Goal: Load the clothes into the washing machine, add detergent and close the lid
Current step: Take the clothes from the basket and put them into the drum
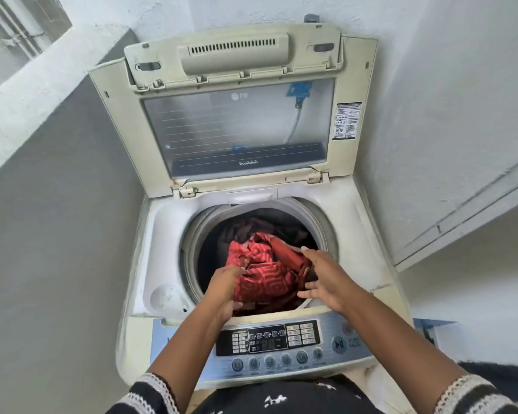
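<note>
Far left: grey wall (57, 234) w/ a white ledge (33, 94) running diagonally up toward the corner.

Washer (168, 222) stands in the corner, top-loader, cream body. Lid (237, 127) is up, folded back vs the rear wall, glass pane facing the camera; a warning sticker (347, 121) sits on its right frame.

Front-left of the top deck: a round recess (165, 297), just beside the drum rim.

Left hand (225, 291) is at the drum's (198, 234) near-left edge, fingers curled round the left side of the red cloth (263, 279), gripping it. Fingertips partly hidden under the fabric.

Red cloth, patterned, bunched up, sits in the drum mouth on top of dark clothes (251, 228) deeper in and toward the back. Cloth is inside the rim, near the front, between both hands.

Right hand (323, 279) is on the cloth's right side, fingers spread wide & fairly straight, palm toward the fabric, touching it; not wrapped round it.

Control panel (269, 339) runs along the front below the hands: dark display, row of round buttons, a bigger start/pause button (339, 344) at right.

Both sleeves (150, 392) dark w/ pale knit cuffs, bottom corners.

Right: white wall (446, 115), w/ a grey panel edge (461, 216) sloping down.
</note>
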The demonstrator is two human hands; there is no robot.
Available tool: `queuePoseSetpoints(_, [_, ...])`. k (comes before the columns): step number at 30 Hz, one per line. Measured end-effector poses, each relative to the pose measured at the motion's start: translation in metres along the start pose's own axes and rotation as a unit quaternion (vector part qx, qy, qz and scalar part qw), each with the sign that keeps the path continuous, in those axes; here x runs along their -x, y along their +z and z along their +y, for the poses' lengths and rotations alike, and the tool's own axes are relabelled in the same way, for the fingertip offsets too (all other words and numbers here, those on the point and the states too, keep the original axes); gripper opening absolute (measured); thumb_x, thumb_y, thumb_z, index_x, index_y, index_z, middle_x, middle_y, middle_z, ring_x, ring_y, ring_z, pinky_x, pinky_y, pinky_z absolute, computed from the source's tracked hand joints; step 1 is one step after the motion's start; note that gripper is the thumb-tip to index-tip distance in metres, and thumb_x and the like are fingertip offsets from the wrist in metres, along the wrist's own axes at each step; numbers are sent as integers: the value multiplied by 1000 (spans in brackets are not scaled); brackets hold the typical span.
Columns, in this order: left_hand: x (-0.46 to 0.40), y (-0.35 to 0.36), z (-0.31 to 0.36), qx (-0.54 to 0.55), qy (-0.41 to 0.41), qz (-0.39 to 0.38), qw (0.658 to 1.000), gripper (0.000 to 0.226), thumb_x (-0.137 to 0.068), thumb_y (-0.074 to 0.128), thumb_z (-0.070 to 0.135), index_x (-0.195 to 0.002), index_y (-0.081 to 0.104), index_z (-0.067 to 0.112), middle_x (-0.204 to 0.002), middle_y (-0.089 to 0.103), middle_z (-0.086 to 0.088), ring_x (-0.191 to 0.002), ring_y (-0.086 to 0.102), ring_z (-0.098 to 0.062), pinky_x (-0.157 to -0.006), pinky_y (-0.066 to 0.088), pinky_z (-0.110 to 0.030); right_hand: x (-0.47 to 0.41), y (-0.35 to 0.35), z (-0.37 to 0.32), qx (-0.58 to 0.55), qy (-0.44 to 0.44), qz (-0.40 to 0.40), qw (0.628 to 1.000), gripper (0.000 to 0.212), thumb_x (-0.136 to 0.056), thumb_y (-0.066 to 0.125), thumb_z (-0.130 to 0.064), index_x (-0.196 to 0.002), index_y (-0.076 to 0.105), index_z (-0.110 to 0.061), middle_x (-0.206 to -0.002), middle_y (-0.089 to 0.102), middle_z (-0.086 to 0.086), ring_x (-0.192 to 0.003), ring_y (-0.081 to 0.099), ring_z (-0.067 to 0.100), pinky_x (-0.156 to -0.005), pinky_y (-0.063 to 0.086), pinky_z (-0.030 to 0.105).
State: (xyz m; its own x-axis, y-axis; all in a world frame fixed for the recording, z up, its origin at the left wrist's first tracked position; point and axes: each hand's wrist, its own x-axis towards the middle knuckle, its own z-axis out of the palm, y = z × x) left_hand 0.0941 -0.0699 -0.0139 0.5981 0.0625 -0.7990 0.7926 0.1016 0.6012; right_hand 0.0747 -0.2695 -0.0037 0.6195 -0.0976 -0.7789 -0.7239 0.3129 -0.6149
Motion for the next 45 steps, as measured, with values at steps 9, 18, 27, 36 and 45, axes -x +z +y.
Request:
queuePoseSetpoints(9, [-17, 18, -19, -20, 13, -21, 999, 18, -93, 59, 20, -111, 60, 21, -121, 59, -3, -108, 58, -21, -75, 52, -38, 11, -20, 4, 32, -28, -27, 999, 41, -99, 58, -26, -135, 46, -11, -141, 49, 15, -125, 53, 40, -104, 47, 51])
queuePoseSetpoints(18, [30, 70, -31, -85, 171, -102, 976, 22, -94, 62, 19, -116, 60, 22, -112, 67, -3, -104, 65, -19, -91, 52, -38, 51, -67, 12, -18, -108, 14, 994, 25, -101, 53, -27, -117, 58, -9, -118, 66, 16, -105, 68, 32, -93, 55, 40])
queuePoseSetpoints(27, [123, 162, -89, -116, 177, -284, 935, 30, -94, 60, 7, -124, 57, 12, -112, 69, -9, -101, 66, -21, -88, 51, -35, 111, -184, 40, -77, -133, 71, 986, 22, -103, 50, -25, -113, 59, -8, -112, 67, 20, -102, 69, 34, -92, 55, 41])
queuePoseSetpoints(36, [171, 236, -169, -216, 138, -319, 912, 27, -95, 63, 20, -121, 60, 24, -117, 68, -4, -106, 67, -19, -95, 55, -37, 165, -313, 106, -166, -109, 162, 967, 21, -101, 53, -22, -115, 60, -7, -112, 68, 22, -101, 69, 33, -83, 56, 36])
queuePoseSetpoints(45, [191, 289, -238, -276, 86, -313, 905, 22, -95, 62, 16, -117, 60, 17, -117, 65, -13, -95, 65, -18, -81, 55, -29, 194, -391, 164, -230, -98, 210, 945, 15, -102, 52, -17, -112, 59, -7, -108, 66, 20, -96, 67, 31, -75, 55, 33])
